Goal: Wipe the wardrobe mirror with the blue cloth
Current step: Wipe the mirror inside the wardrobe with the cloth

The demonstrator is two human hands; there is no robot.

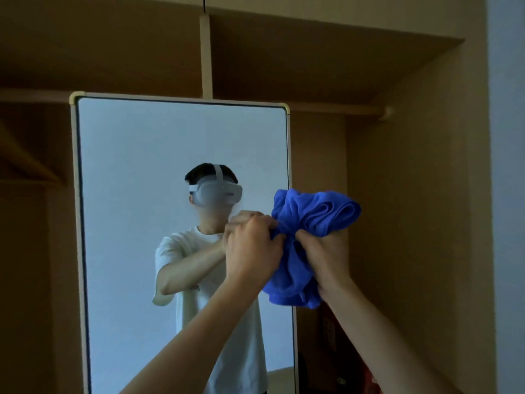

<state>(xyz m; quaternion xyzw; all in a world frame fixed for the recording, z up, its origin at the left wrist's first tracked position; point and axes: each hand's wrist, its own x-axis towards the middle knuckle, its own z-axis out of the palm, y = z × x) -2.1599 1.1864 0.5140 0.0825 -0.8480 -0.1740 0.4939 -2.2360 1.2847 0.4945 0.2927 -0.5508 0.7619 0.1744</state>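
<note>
The wooden wardrobe (397,166) fills nearly the whole frame, its inside open and in shade. In the upper centre a pale vertical divider (206,52) splits the top part into two compartments. Below it a horizontal rail (326,108) runs to the right and ends in a round socket (387,112) on the side wall. The mirror (142,166), in a light frame, stands upright before the wardrobe at left centre. In the lower right, inside the wardrobe, are some dark reddish things (341,351), too dim to tell.
</note>
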